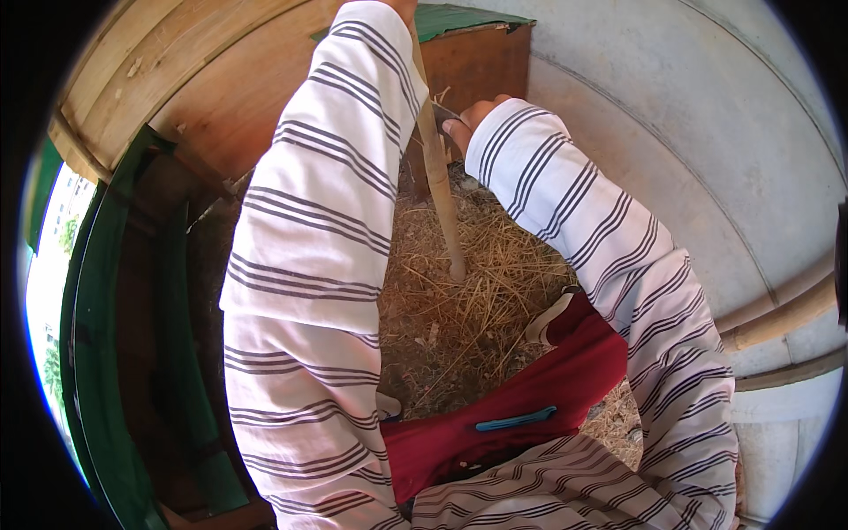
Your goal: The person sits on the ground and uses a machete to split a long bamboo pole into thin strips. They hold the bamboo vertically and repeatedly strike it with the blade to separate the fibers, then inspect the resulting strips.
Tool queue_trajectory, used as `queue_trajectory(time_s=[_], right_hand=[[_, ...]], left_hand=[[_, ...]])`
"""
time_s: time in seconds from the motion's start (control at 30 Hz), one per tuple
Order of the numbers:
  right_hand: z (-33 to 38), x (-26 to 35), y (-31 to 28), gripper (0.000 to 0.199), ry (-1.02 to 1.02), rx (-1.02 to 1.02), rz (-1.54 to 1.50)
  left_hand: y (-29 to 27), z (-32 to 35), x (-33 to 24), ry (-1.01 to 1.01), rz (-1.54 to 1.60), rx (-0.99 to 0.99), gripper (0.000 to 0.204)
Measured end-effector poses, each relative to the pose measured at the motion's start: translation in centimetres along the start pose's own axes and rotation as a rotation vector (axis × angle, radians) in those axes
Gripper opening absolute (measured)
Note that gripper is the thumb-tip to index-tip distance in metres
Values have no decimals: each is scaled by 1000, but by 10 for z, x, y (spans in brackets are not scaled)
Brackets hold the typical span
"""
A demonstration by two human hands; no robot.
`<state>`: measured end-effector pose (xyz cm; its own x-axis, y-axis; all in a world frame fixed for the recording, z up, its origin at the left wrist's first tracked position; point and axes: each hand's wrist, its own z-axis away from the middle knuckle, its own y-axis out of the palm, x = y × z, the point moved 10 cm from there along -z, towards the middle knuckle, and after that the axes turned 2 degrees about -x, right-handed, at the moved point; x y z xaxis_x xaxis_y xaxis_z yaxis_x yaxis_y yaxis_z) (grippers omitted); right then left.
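A slim, pale wooden pole [437,177] slants down between my arms, its lower end over the straw. My left hand [393,7] is at the top edge, mostly cut off by the frame; the pole runs up to it and appears held there, though the fingers are out of sight. My right hand [475,117] is closed beside the pole's upper part, gripping a knife whose dark blade [446,113] meets the wood. Its handle is hidden in the fist. A thin curl of wood [442,94] stands out from the pole just above the blade.
Dry straw [477,238] covers the ground. A brown wooden box [477,66] with a green cover stands at the back. Pale panels [654,132] with a bamboo rail [777,320] line the right; a dark green structure [97,353] stands left. Red cloth [530,384] spans my legs.
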<state>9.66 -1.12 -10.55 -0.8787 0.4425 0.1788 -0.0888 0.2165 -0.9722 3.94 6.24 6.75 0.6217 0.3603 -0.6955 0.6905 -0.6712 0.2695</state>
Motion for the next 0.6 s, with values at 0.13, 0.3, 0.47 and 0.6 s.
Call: queue_trajectory(time_s=[0.13, 0.3, 0.47, 0.6], right_hand=[[21, 8, -12, 49, -17, -39, 25], [33, 11, -38, 50, 59, -102, 72], [-32, -40, 11, 50, 176, 142, -218], [-38, -42, 8, 49, 92, -6, -96]], left_hand=[[-2, 2, 1, -7, -20, -51, 32], [10, -15, -2, 105, 3, -62, 32], [5, -17, 13, 42, -71, -38, 33], [7, -5, 6, -26, 29, -19, 34]])
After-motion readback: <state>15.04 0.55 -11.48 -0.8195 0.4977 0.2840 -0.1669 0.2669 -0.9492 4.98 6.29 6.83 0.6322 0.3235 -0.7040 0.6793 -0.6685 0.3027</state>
